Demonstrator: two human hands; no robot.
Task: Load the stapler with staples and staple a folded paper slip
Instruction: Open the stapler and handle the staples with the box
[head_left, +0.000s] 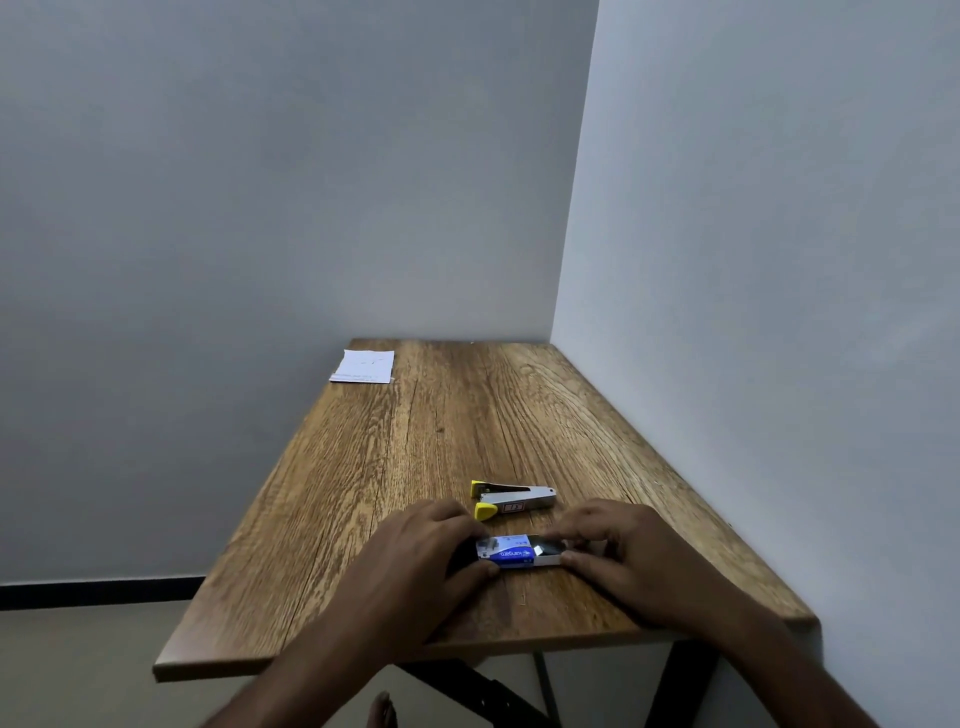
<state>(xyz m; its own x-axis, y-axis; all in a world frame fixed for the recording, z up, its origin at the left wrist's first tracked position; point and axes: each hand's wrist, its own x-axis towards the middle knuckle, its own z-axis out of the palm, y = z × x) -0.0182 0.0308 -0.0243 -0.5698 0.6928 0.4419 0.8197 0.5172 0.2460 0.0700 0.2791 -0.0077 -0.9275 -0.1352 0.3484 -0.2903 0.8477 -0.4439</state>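
Note:
A small blue staple box (511, 553) lies on the wooden table (415, 441) near its front edge. My left hand (415, 561) pinches the box's left end between thumb and fingers. My right hand (623, 551) grips the inner tray (545, 552), which sticks out of the box's right end. Just behind the box lies the stapler (511, 500), silver with yellow ends, its top arm swung open. A white paper slip (363, 367) rests at the far left corner of the table, hanging slightly over the edge.
The table stands in a room corner, with walls behind it and along its right side. Black metal legs (680, 680) show under the front edge. The floor drops away on the left.

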